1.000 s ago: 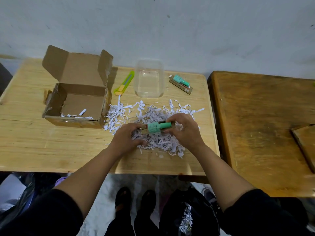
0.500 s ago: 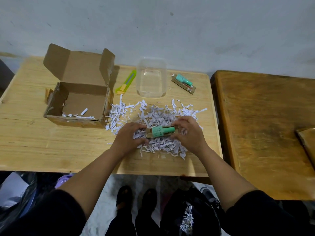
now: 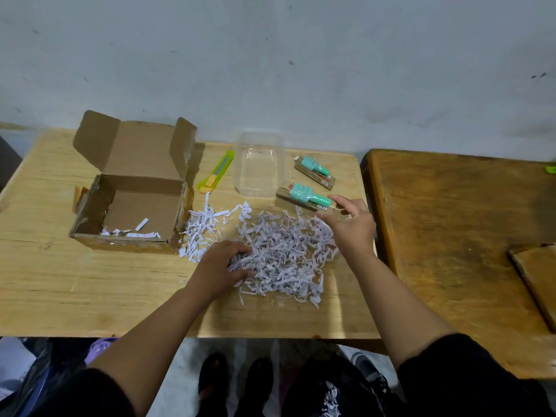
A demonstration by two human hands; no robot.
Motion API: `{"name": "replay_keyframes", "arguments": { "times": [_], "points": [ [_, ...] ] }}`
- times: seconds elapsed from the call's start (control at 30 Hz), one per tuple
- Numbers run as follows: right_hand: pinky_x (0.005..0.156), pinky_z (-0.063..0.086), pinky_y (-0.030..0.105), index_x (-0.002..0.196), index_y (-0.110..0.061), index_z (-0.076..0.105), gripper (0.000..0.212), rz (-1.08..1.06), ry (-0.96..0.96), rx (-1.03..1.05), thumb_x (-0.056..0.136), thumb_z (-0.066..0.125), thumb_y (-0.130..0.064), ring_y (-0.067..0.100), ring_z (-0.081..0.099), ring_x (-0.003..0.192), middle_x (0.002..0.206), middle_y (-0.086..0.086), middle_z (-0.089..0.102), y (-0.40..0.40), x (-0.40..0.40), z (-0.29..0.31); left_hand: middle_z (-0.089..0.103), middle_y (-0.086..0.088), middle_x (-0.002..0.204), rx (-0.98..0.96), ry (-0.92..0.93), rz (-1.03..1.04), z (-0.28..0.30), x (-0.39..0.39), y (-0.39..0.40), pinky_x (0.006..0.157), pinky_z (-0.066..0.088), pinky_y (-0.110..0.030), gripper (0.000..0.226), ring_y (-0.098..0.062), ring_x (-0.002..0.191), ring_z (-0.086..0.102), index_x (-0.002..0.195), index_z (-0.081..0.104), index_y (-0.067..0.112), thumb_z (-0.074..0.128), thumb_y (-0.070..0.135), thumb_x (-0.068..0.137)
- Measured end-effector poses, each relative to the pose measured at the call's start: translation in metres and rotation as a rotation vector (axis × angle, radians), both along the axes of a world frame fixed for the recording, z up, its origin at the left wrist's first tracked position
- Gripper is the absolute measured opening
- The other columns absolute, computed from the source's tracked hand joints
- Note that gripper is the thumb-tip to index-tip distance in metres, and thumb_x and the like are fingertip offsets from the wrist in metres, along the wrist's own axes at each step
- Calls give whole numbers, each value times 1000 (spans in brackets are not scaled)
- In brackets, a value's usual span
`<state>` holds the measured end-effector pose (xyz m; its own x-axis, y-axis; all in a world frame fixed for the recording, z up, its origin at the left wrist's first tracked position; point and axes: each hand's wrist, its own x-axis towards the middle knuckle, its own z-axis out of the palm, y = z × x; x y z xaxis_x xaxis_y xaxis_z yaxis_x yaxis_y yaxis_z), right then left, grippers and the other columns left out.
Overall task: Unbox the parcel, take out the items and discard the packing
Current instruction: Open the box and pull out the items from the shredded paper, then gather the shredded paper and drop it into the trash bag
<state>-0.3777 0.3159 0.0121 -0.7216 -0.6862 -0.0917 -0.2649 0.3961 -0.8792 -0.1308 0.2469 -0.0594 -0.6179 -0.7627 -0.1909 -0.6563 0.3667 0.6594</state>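
Right hand [image 3: 350, 228] at second item [image 3: 307, 198] — fingers spread, grip on it unclear. Left hand [image 3: 222, 267] curled into shreds [image 3: 282, 251], clutching some — box [image 3: 132, 203] open.

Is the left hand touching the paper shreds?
Touching. The head view shows the left hand resting on the near-left edge of the paper shreds, its fingers curled into the strips with no gap.
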Motion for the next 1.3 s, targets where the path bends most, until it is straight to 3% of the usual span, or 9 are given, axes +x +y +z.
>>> {"name": "replay_keyframes", "arguments": {
  "times": [0.27,0.57,0.73,0.83,0.9,0.97,1.13,1.3],
  "points": [
    [92,52,41,114,-22,65,46,-305,-45,92,70,79,-24,18,51,109,101,-11,46,-55,-35,-44,61,5,110,-30,44,3,-1,0,1,86,37,-23,48,-13,105,53,110,64,25,77,43,68],
    [99,40,42,129,-25,53,49,-233,154,307,82,64,-35,24,42,116,120,7,56,-73,-46,-63,62,4,109,-58,27,-16,2,-3,2,88,38,-23,41,-14,104,52,109,64,24,76,36,72],
    [95,43,42,136,-18,41,59,-219,339,267,81,63,-20,25,43,115,125,12,47,-71,-33,-57,61,5,108,-117,57,12,8,-4,1,85,42,-21,30,-12,101,57,109,63,24,66,33,80],
    [85,51,41,123,-8,53,41,-15,550,130,82,56,-10,27,50,104,115,16,53,-68,-18,-54,60,2,107,-255,78,39,14,-5,-1,84,46,-24,28,-15,99,58,105,64,23,56,38,83],
    [84,52,44,113,-2,60,32,230,575,99,83,53,-11,30,53,102,111,18,56,-69,-11,-57,59,-1,112,-317,79,74,17,-6,-5,86,49,-35,33,-19,103,58,106,64,22,52,43,83],
    [89,49,42,112,1,61,36,392,538,112,82,50,-16,32,53,107,114,19,58,-70,-6,-61,56,-3,120,-352,49,129,18,-6,-12,89,48,-42,38,-22,110,55,110,62,22,49,46,84],
    [113,29,39,137,-2,39,49,601,492,282,92,47,-20,28,33,135,146,15,36,-80,-6,-67,32,-12,147,-333,-163,148,12,-4,-22,103,32,-50,60,-30,138,26,130,49,19,27,55,87],
    [117,16,34,145,-10,23,54,676,493,407,97,37,-27,22,17,144,156,6,18,-96,-16,-62,10,-9,157,-185,-237,138,4,-7,-21,115,13,-45,76,-25,145,1,143,31,24,13,66,82]
  ]
}}
